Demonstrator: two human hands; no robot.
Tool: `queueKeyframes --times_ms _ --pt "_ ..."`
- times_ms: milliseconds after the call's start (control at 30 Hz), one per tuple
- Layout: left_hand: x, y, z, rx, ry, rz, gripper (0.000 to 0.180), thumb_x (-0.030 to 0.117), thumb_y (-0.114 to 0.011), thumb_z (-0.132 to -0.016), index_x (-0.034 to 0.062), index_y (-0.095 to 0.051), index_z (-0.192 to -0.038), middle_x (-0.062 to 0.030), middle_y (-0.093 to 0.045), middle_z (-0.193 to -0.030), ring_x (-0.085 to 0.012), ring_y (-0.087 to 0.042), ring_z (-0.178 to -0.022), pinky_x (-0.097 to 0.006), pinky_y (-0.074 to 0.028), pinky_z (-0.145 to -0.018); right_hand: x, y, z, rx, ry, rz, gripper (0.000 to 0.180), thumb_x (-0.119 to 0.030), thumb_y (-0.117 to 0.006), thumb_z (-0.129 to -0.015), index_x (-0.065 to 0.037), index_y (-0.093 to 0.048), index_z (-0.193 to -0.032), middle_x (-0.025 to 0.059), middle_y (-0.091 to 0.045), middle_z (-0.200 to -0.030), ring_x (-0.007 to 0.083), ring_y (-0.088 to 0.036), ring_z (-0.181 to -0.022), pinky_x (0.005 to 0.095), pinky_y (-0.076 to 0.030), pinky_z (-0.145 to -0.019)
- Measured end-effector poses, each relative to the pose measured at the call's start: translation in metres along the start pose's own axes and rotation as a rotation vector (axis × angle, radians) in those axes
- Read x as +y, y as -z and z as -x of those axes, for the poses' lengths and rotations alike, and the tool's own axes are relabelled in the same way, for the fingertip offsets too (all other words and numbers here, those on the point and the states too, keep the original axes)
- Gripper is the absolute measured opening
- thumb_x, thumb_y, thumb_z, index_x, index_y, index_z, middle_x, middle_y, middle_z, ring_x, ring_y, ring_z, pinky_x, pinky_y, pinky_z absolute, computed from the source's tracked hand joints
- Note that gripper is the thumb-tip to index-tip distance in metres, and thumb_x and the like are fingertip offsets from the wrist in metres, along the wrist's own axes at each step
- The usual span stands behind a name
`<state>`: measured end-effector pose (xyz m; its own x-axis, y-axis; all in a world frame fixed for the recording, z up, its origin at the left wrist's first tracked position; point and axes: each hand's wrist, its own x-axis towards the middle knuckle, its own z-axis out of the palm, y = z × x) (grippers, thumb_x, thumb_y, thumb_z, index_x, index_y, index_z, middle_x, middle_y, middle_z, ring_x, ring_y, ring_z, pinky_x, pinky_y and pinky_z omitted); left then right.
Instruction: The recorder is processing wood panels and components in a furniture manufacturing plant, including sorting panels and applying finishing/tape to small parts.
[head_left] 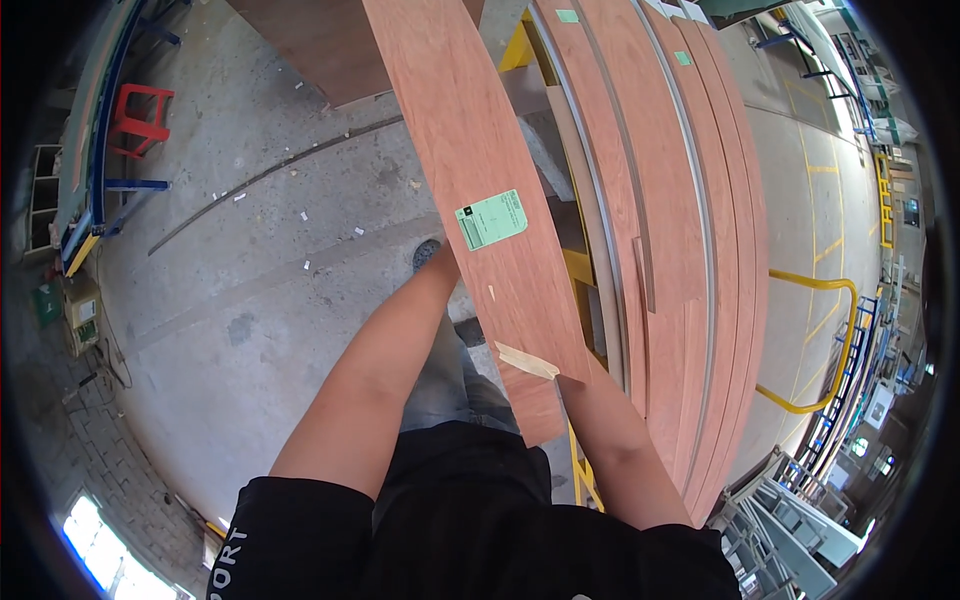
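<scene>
Board: a long reddish-brown plywood board [470, 170] is held tilted in front of the person, running from the top of the view down to the waist, with a green label [491, 220] on its face and a splintered pale chip [527, 361] near its lower end.
Left hand: the left hand [443, 262] reaches up to the board's left edge beside the label; its fingers are hidden behind the board, so the grip looks closed on that edge, though I cannot tell for sure.
Right hand: the right forearm [620, 440] goes up under the board's lower right corner; the hand itself is hidden, so I cannot tell its grip.
Stack: more boards of the same colour [700, 200] stand just to the right on a yellow rack [580, 265].
Progress: judged from this, 1 board is lifted free of the stack and is in the air; it is not yet set down anywhere.
Floor: grey concrete floor [260, 260] with scattered scraps, and a red stool [140, 110] well apart at the left.
</scene>
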<state>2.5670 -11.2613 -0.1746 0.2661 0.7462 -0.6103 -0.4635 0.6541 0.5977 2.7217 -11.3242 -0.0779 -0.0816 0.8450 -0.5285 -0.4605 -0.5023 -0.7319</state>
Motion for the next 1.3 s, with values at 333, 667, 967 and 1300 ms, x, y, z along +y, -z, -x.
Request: queueKeyframes --times_ms 333,667,967,1300 --pt "0.091 0.017 0.069 0.117 0.392 -0.477 0.029 0.027 -0.058 -0.092 0.0011 -0.063 -0.104 -0.014 -0.07 -0.09 -0.0211 -0.07 -0.075 -0.044 -0.058 -0.066 -0.011 -0.016 -0.007 0.093 0.068 0.427 0.017 -0.013 -0.068 -0.085 0.003 -0.071 -0.09 0.0032 -0.069 -0.078 0.0093 -0.061 -0.07 0.0257 -0.047 -0.061" --pt "0.005 -0.001 0.026 -0.182 -0.482 -0.362 0.037 0.025 -0.06 -0.088 0.0 -0.06 -0.115 -0.0156 -0.065 -0.115 -0.0337 -0.059 -0.112 -0.036 -0.047 -0.093 0.029 0.021 -0.015 0.052 -0.064 -0.155 0.026 -0.01 -0.055 -0.094 0.003 -0.061 -0.115 0.0094 -0.066 -0.102 0.0165 -0.064 -0.083 0.03 -0.051 -0.068" --pt "-0.035 0.099 -0.058 0.01 -0.286 -0.411 0.03 0.021 -0.06 -0.085 -0.0003 -0.063 -0.107 -0.0181 -0.069 -0.099 -0.0357 -0.065 -0.099 -0.039 -0.052 -0.08 -0.019 -0.039 -0.007 0.026 -0.087 0.206 0.029 -0.014 -0.053 -0.096 0.002 -0.059 -0.12 0.0067 -0.064 -0.106 0.0136 -0.059 -0.092 0.0317 -0.05 -0.078" --pt "-0.079 0.03 0.08 -0.131 -0.233 -0.287 0.037 0.027 -0.06 -0.086 0.0046 -0.062 -0.116 -0.0157 -0.066 -0.115 -0.0311 -0.061 -0.108 -0.04 -0.048 -0.092 0.057 0.03 0.045 -0.115 0.132 0.475 0.033 -0.018 -0.057 -0.094 0.0 -0.059 -0.122 0.0094 -0.064 -0.114 0.0165 -0.061 -0.098 0.0317 -0.05 -0.084"
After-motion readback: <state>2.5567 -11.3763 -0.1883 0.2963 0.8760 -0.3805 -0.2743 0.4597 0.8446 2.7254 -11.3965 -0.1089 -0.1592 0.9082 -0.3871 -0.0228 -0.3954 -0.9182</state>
